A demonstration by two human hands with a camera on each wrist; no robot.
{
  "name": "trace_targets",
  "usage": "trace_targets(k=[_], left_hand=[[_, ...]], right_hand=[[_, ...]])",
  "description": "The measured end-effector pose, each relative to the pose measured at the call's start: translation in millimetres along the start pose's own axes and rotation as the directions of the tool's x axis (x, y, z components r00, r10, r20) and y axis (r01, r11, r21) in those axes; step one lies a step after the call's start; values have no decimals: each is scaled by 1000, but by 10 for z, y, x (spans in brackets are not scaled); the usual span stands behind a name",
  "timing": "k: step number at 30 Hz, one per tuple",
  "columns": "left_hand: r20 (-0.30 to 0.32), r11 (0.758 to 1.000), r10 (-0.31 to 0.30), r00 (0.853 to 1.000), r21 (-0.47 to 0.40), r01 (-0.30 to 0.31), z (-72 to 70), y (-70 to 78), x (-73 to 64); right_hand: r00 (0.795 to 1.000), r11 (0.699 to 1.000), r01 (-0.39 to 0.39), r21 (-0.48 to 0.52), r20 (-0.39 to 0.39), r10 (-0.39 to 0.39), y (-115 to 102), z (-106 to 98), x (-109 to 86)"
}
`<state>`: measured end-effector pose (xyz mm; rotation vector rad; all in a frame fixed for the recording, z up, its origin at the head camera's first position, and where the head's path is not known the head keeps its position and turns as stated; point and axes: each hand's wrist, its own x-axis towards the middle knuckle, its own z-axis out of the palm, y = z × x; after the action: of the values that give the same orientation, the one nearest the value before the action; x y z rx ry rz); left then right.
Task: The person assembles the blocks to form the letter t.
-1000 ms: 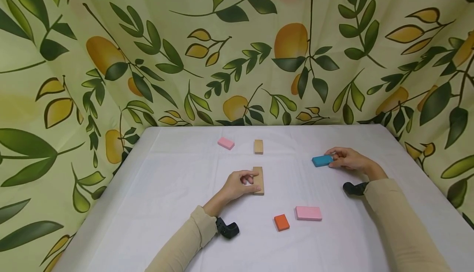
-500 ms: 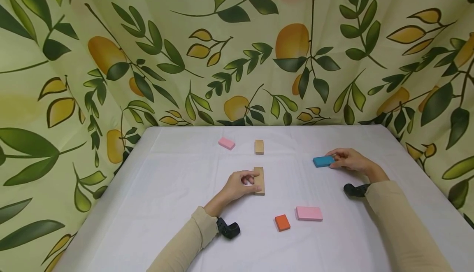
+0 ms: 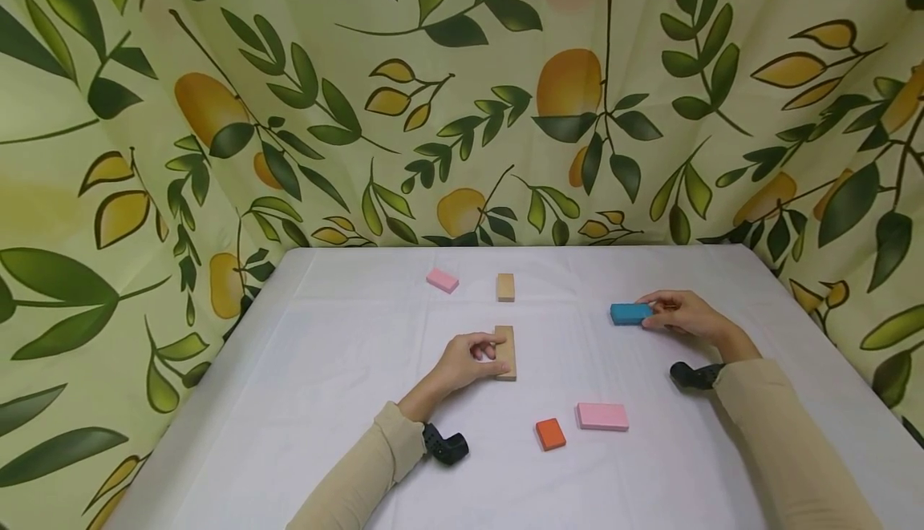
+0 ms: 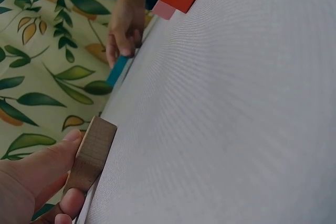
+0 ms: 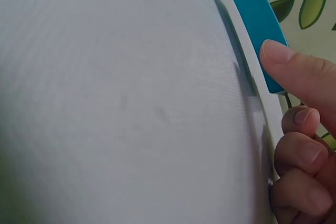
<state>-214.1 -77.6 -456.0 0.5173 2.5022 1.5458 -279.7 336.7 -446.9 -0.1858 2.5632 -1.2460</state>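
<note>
In the head view my left hand (image 3: 464, 362) grips a long plain wooden block (image 3: 507, 354) near the middle of the table, thumb at its near end and fingers at its far end. The left wrist view shows this wooden block (image 4: 93, 153) between thumb and fingers, close against the cloth. Off to the right, my right hand (image 3: 686, 313) pinches the right end of a blue block (image 3: 629, 314). Seen from the right wrist, the thumb (image 5: 294, 69) presses on the blue block (image 5: 257, 24), and a shadow lies on the cloth beside it.
A small pink block (image 3: 443, 280) and a shorter wooden block (image 3: 506, 287) lie toward the back. Nearer the front are an orange-red square block (image 3: 551, 434) and a larger pink block (image 3: 602, 416). A leaf-patterned curtain (image 3: 476, 113) hangs behind the white-covered table (image 3: 325, 370).
The blue block has turned slightly in my right hand, now lying more level across the view. My left hand and the wooden block stay where they were.
</note>
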Motion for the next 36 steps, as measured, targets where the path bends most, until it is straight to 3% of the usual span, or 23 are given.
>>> trace_targets(k=[36], left_hand=[[12,1000,7,1000,10,-7,-7,-14,7]], right_hand=[[994,1000,1,-9,-107,-2,-235,249,-126]])
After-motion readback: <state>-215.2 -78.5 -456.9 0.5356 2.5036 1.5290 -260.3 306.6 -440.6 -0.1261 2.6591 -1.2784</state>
